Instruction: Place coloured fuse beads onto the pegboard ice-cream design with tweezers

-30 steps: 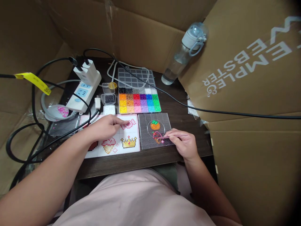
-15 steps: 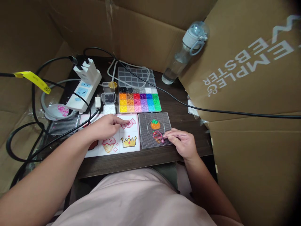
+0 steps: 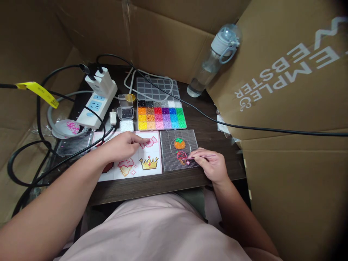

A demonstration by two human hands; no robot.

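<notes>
My left hand (image 3: pixel 126 146) rests over the pattern sheet (image 3: pixel 133 177), its index finger stretched out and touching the pink candy picture (image 3: pixel 151 142). The other fingers of that hand are curled, with nothing visible in them. Pink tweezers (image 3: pixel 201 157) are pinched in my right hand (image 3: pixel 210 165), which lies at the right edge of the clear pegboard (image 3: pixel 169 163). Their tips reach a small red and pink bead figure (image 3: pixel 181 156) on the board. Above it sits an orange bead figure with a green top (image 3: pixel 179 144). Any bead between the tips is too small to make out.
A sorted bead box (image 3: pixel 161 117) stands behind the sheet, with small bead cases (image 3: pixel 126 126) to its left. Cables and a power strip (image 3: pixel 95 107) crowd the left. A water bottle (image 3: pixel 206 69) stands at the back right. Cardboard walls (image 3: pixel 285 174) surround the table.
</notes>
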